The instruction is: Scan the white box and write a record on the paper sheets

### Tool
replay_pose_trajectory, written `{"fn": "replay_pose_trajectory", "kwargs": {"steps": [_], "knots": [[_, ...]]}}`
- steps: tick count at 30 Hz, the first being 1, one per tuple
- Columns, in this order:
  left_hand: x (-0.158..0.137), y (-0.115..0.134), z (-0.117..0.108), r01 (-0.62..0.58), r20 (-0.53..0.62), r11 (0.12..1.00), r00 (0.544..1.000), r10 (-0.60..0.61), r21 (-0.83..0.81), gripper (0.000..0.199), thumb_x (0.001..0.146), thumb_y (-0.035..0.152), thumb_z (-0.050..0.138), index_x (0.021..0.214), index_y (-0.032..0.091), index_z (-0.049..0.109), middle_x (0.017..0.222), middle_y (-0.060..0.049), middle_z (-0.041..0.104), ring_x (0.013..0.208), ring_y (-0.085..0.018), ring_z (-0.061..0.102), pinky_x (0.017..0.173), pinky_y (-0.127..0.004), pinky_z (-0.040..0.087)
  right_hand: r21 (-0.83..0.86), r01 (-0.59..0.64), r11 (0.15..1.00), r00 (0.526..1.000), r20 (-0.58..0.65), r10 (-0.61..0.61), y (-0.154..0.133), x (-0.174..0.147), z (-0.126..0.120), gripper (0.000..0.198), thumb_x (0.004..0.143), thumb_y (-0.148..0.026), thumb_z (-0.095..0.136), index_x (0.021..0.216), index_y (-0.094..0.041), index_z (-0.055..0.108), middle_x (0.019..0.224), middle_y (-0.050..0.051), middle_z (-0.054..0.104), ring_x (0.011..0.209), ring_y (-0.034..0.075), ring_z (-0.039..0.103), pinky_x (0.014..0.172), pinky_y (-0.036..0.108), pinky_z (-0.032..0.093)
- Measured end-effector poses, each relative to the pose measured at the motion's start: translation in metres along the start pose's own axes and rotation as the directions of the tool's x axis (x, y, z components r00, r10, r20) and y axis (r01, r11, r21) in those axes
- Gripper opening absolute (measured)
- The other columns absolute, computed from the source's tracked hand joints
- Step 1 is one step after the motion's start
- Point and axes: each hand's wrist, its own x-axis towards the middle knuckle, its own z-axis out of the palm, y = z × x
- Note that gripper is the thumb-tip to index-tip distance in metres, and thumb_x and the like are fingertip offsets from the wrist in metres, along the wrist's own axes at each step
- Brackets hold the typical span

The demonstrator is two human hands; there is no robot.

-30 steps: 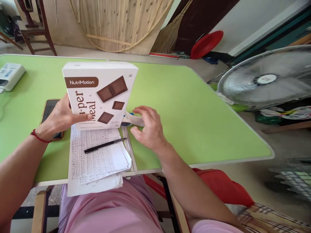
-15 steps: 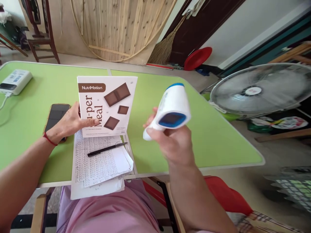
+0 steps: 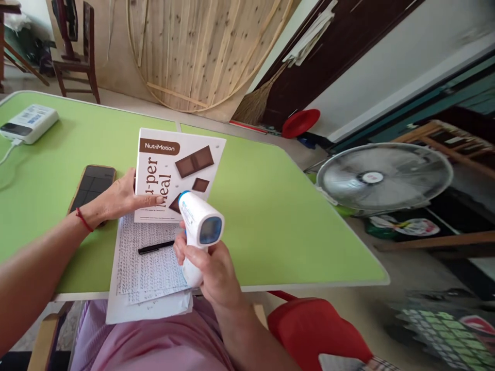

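Observation:
My left hand (image 3: 121, 196) grips the left side of a white NutriMotion box (image 3: 193, 144) with chocolate squares printed on it, thumb across its front. The box is held up above the sheets. Closed around the handle of a white and blue infrared thermometer (image 3: 199, 219), my right hand (image 3: 216, 268) holds it in front of the box's lower right part, its front end toward the box. The thermometer's small screen faces me. Beneath lie handwritten papers (image 3: 150, 278) with a black pen (image 3: 155, 247) on top, its right end hidden behind my right hand and the thermometer.
A smartphone (image 3: 95, 183) lies by my left wrist on the green table (image 3: 270, 221). A white power bank (image 3: 33, 123) with a cable sits at the far left. Right of the table stand a fan (image 3: 410, 175) and a red chair (image 3: 317, 330).
My right hand has brought the thermometer left and down, from over the bare table to the front of the box. The box stays in my left hand, and the camera view has shifted slightly.

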Motion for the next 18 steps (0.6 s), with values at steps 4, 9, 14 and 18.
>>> {"fn": "replay_pose_trajectory", "kwargs": {"steps": [4, 9, 14, 18], "knots": [[0.0, -0.001, 0.001, 0.011, 0.005, 1.0, 1.0, -0.011, 0.027, 0.044, 0.081, 0.041, 0.07, 0.115, 0.016, 0.057, 0.112, -0.011, 0.068, 0.096, -0.024, 0.066, 0.075, -0.031, 0.057, 0.039, -0.068, 0.997, 0.997, -0.041, 0.07, 0.012, -0.004, 0.003, 0.025, 0.075, -0.038, 0.07, 0.088, -0.02, 0.06, 0.07, -0.002, 0.054, 0.06, 0.011, 0.045, 0.058, 0.027, 0.039], [0.0, -0.003, 0.001, 0.005, 0.004, 1.0, 1.0, -0.005, 0.017, 0.048, 0.081, 0.043, 0.07, 0.119, 0.016, 0.055, 0.115, -0.012, 0.066, 0.1, -0.025, 0.065, 0.079, -0.033, 0.057, 0.092, -0.061, 0.994, 0.989, -0.127, 0.072, 0.016, -0.002, 0.007, 0.032, 0.072, -0.039, 0.072, 0.095, -0.021, 0.061, 0.065, -0.004, 0.05, 0.057, 0.011, 0.042, 0.053, 0.026, 0.035], [0.001, -0.004, 0.002, -0.008, 0.026, 1.0, 1.0, 0.008, 0.0, 0.046, 0.082, 0.043, 0.069, 0.118, 0.016, 0.056, 0.115, -0.012, 0.066, 0.1, -0.025, 0.065, 0.077, -0.031, 0.057, 0.136, -0.084, 0.987, 0.981, -0.165, 0.106, 0.012, 0.0, 0.013, 0.039, 0.069, -0.037, 0.074, 0.103, -0.022, 0.062, 0.066, -0.004, 0.051, 0.057, 0.011, 0.042, 0.053, 0.026, 0.036], [0.001, -0.005, 0.002, 0.02, 0.013, 0.999, 1.0, -0.02, 0.035, 0.05, 0.081, 0.046, 0.069, 0.119, 0.016, 0.058, 0.117, -0.012, 0.065, 0.104, -0.026, 0.063, 0.08, -0.032, 0.057, 0.134, -0.073, 0.988, 0.981, -0.171, 0.095, 0.013, 0.002, 0.019, 0.035, 0.069, -0.036, 0.075, 0.098, -0.021, 0.063, 0.065, -0.004, 0.049, 0.057, 0.01, 0.04, 0.051, 0.025, 0.034]]}}
